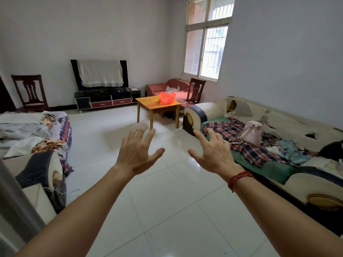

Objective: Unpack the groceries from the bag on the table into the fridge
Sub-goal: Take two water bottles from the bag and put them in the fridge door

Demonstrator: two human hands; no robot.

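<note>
Head view: both arms reach forward over the tiled floor [167,210]. The left hand [137,156] and right hand [213,154] hold nothing, fingers spread and slightly bent. The red bag [167,98] sits on the table [148,102], toward its far right corner, well apart from both hands. A sofa [278,164] lines the right wall.

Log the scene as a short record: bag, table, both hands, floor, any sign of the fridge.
bag: translucent red plastic bag, on the table, far across the room
table: small square orange wooden table, near the window corner
left hand: fingers spread, holds nothing
right hand: fingers spread, holds nothing
floor: glossy white tiled floor runs from the hands to the table
fridge: not clearly seen; grey panel at left edge might be it
</note>
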